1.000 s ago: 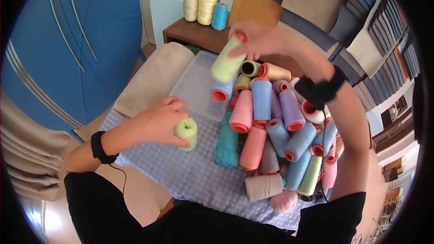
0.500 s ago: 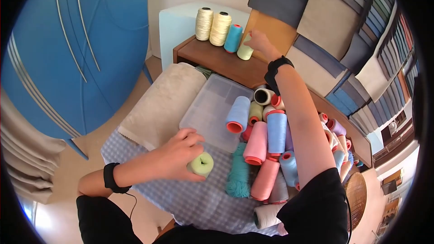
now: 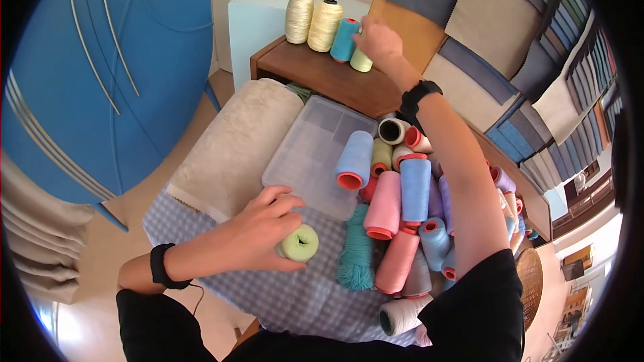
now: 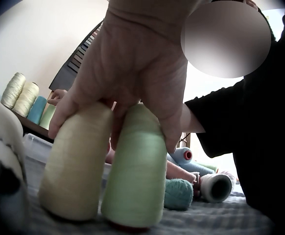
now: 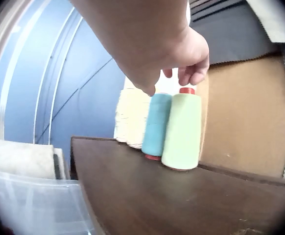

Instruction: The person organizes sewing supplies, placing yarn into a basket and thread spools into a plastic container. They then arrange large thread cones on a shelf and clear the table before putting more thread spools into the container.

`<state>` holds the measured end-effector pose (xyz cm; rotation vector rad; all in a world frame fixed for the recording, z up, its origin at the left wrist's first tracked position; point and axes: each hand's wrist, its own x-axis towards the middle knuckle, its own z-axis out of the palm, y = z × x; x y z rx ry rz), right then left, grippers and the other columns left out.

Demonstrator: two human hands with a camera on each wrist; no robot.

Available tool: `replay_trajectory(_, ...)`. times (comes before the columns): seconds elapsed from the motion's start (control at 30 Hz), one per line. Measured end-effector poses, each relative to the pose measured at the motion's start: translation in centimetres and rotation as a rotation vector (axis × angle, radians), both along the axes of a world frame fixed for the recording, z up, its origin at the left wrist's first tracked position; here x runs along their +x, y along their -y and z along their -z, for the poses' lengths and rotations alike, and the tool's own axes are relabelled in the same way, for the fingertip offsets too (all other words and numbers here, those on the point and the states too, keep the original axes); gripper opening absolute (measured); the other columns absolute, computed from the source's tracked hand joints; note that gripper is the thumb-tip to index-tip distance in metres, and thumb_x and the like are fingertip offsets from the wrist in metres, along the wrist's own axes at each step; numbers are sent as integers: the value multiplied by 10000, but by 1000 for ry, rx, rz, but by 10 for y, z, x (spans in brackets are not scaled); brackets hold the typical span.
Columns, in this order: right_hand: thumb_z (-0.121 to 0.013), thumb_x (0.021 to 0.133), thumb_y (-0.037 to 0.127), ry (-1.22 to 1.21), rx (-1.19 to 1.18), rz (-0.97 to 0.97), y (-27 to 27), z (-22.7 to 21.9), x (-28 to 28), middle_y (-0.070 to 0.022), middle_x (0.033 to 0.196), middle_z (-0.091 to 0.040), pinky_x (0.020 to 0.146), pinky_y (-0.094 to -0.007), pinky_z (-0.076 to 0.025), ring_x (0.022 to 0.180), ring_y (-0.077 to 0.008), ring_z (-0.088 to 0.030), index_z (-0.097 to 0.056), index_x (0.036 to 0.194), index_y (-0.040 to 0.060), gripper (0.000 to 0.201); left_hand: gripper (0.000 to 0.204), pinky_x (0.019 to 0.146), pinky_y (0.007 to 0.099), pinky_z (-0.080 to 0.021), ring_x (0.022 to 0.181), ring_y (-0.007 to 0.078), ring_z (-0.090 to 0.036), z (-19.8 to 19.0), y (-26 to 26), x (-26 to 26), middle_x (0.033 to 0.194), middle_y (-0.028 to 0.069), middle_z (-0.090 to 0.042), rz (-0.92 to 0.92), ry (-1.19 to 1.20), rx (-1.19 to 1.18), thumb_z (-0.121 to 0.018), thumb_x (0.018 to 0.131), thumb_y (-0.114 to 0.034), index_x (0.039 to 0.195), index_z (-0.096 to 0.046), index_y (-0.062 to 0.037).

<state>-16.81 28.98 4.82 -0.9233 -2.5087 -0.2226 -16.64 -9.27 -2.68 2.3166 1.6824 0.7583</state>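
In the head view my left hand (image 3: pixel 265 234) is on the checked cloth around a pale green thread cone (image 3: pixel 300 243). The left wrist view shows a cream thread cone (image 4: pixel 76 166) beside that green one, both upright, with fingers and thumb spanning the pair and some fingers down between them. Over the dark wooden shelf (image 3: pixel 302 70) my right hand (image 3: pixel 381 43) hovers at another light green cone (image 5: pixel 182 129) standing there. Its loosely bent fingers are just above the cone's red tip in the right wrist view. A teal cone (image 5: pixel 157 125) stands directly beside it.
Two cream cones (image 3: pixel 299 19) stand at the shelf's left end. A clear plastic box (image 3: pixel 308 154), a rolled beige fabric (image 3: pixel 235 141) and a heap of thread cones (image 3: pixel 414 191) share the table with a teal yarn skein (image 3: pixel 355 255). Fabric samples (image 3: pixel 496 7) hang behind.
My right hand has carried the light green cone from above the heap to the shelf, stood it next to the teal cone, and let go. The left hand stays around its cones.
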Motion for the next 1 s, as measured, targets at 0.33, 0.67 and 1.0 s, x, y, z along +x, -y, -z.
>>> replay_trajectory(0.33,-527,840,204,247,-191,-112,-5,48,-20,-128,1123,-594,872,-424,-478,1059,-302,-563,-520,1228,178,389,470,938,400,-391,1178,351,-362,0,0,-1,1144,158,-496,-9,19,-12,-793,644,-334,823,-545,23)
replay_trajectory(0.67,-551,797,215,372,-161,-125,20,26,-9,-127,1080,-615,836,-401,-496,1031,-286,-582,-593,1091,117,313,500,914,410,-409,1120,358,-412,1,-2,1,1089,151,-514,-5,34,36,-803,610,-338,845,-567,35)
replay_trajectory(1.0,-598,718,584,1068,-662,-820,214,3,91,-113,565,-590,542,-358,-467,578,-251,-588,-639,722,-20,606,544,896,385,-416,1073,327,-436,5,-3,4,1048,161,-534,-32,37,50,-807,591,-378,841,-585,51)
